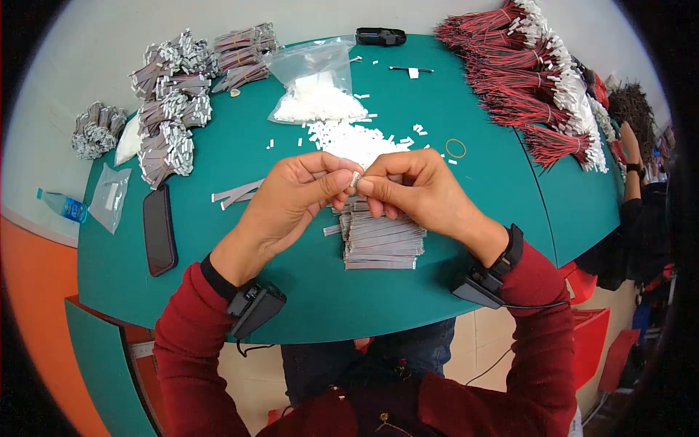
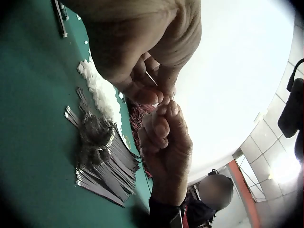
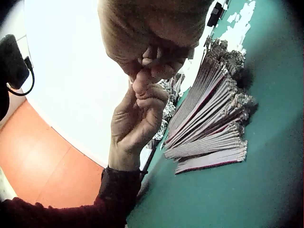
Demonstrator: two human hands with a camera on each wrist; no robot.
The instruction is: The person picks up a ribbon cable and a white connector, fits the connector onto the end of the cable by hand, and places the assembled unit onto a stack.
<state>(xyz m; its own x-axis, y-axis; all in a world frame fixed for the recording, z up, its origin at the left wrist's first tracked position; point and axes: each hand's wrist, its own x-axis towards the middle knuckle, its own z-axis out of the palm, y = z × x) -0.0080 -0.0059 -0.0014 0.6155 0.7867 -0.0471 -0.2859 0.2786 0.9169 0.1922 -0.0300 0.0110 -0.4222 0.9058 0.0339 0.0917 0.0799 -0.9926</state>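
In the head view my left hand (image 1: 291,191) and right hand (image 1: 421,188) meet over the table, thumbs and forefingers pinching a small white connector (image 1: 354,179) from both sides. Most of the connector is hidden by the fingertips, and I cannot tell whether a cable is attached. Just below the hands lies a pile of short grey ribbon cables (image 1: 382,240). Beyond the fingers spreads a heap of loose white connectors (image 1: 357,142). Seen from the left wrist, the fingertips of both hands touch above the cable pile (image 2: 107,166); the right wrist view shows the same pile (image 3: 209,118) beside them.
A clear bag of white pieces (image 1: 317,102) stands behind the heap. Bundled grey cables (image 1: 171,109) lie at left, near a phone (image 1: 160,229) and bottle (image 1: 64,206). Red-black wire bundles (image 1: 520,80) fill the back right. Another person's arm (image 1: 632,156) reaches in at far right.
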